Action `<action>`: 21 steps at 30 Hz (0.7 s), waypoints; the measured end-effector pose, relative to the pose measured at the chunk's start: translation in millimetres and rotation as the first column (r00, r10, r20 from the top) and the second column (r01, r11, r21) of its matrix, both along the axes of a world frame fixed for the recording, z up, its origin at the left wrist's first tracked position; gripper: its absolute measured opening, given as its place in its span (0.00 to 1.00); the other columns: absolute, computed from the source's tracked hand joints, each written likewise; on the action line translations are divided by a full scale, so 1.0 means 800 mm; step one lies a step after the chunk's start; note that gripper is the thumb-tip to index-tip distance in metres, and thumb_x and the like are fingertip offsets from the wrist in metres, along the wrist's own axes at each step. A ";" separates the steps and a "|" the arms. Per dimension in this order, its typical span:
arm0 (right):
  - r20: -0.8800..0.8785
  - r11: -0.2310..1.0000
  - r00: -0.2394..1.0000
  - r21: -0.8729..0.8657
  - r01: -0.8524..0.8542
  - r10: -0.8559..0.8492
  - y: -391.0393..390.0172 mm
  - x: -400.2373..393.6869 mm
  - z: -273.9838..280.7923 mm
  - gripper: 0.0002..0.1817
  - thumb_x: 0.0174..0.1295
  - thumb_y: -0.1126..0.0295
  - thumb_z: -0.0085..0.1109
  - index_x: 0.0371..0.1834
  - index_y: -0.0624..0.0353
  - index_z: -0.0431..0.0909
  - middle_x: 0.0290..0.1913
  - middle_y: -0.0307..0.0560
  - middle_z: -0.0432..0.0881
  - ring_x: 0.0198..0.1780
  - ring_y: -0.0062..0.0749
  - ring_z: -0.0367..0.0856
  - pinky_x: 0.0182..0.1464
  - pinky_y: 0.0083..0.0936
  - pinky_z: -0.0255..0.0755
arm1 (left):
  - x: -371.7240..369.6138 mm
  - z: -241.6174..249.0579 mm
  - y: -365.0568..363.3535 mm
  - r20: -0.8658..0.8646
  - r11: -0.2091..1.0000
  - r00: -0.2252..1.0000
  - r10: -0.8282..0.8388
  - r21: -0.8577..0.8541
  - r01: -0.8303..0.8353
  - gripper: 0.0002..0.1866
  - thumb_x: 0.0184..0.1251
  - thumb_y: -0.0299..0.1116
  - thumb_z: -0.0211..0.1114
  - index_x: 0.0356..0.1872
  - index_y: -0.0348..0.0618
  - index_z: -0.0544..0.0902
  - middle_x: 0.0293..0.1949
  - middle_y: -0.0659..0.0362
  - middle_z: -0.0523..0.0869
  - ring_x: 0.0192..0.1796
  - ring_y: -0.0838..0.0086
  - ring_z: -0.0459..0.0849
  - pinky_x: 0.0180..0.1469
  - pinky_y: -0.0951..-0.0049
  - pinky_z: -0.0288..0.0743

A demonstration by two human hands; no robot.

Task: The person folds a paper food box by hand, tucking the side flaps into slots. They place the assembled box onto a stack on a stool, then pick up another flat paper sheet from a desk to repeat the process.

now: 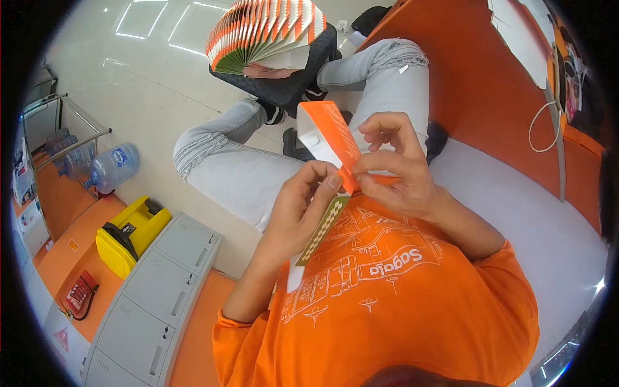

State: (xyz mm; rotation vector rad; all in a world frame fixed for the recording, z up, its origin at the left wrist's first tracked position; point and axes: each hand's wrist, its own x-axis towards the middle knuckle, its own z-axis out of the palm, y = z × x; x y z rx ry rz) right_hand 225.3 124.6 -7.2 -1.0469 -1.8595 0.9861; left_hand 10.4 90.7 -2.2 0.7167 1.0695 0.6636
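Note:
In front of my chest is a folded printed card, held upright. Its upper part is orange with a fine comb-like pattern and a white inner side. A green and cream checkered strip extends down from it, ending in a white tip. My left hand is closed, pinching the card near its middle between thumb and fingers. Closed too, my right hand grips its orange edge with thumb and forefinger; the other fingers are curled and raised.
A fanned stack of orange, white and green cards rests on a black stool beyond my knees. Grey lockers, a yellow bin and water bottles stand at left. An orange panel rises at right.

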 end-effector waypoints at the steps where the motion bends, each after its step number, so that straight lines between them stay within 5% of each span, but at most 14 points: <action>1: 0.062 0.997 0.997 0.053 -0.059 0.055 0.001 0.003 0.001 0.10 0.57 0.81 0.70 0.41 0.60 0.83 0.52 0.53 0.75 0.50 0.36 0.77 0.52 0.28 0.75 | -0.002 0.000 -0.001 -0.001 0.998 0.999 -0.040 0.038 0.040 0.11 0.85 0.34 0.59 0.51 0.34 0.78 0.40 0.64 0.82 0.41 0.86 0.76 0.44 0.82 0.71; 4: -0.102 0.982 0.995 -0.189 -0.022 0.003 -0.004 0.006 -0.005 0.10 0.58 0.80 0.71 0.43 0.61 0.85 0.53 0.53 0.75 0.50 0.36 0.78 0.52 0.29 0.75 | -0.003 0.006 -0.006 0.041 0.998 0.998 -0.055 0.043 0.053 0.09 0.84 0.32 0.58 0.50 0.34 0.78 0.41 0.64 0.82 0.43 0.84 0.77 0.48 0.80 0.72; 9: -0.153 0.970 0.985 -0.217 -0.109 0.076 -0.008 0.006 -0.006 0.10 0.59 0.77 0.74 0.43 0.61 0.86 0.53 0.49 0.77 0.46 0.30 0.80 0.47 0.26 0.75 | -0.001 -0.003 -0.015 0.076 0.990 0.996 -0.054 0.134 0.043 0.07 0.81 0.28 0.61 0.49 0.33 0.79 0.43 0.60 0.83 0.46 0.79 0.80 0.51 0.75 0.74; 11: -0.153 0.960 0.984 -0.249 -0.127 0.091 -0.007 0.006 -0.001 0.08 0.61 0.76 0.73 0.43 0.62 0.87 0.50 0.46 0.78 0.42 0.27 0.80 0.44 0.24 0.75 | -0.008 -0.007 -0.015 -0.026 0.919 0.996 -0.079 0.385 0.083 0.05 0.77 0.26 0.65 0.45 0.33 0.81 0.42 0.56 0.85 0.46 0.74 0.83 0.52 0.72 0.75; 16: -0.252 0.895 0.964 -0.406 -0.183 0.083 -0.008 0.004 0.004 0.09 0.63 0.79 0.72 0.46 0.64 0.88 0.39 0.44 0.84 0.33 0.20 0.79 0.35 0.18 0.72 | -0.012 0.007 -0.004 -0.058 0.913 0.993 -0.100 0.392 0.115 0.03 0.73 0.23 0.67 0.41 0.33 0.82 0.40 0.54 0.86 0.43 0.69 0.84 0.50 0.71 0.76; 21: -0.226 0.911 0.965 -0.356 -0.208 0.132 -0.002 0.004 0.004 0.06 0.62 0.78 0.74 0.42 0.65 0.89 0.38 0.45 0.85 0.34 0.21 0.80 0.35 0.18 0.71 | -0.016 0.016 0.002 -0.095 0.869 0.985 -0.146 0.462 0.174 0.03 0.70 0.22 0.68 0.40 0.34 0.83 0.39 0.53 0.87 0.42 0.69 0.85 0.49 0.70 0.76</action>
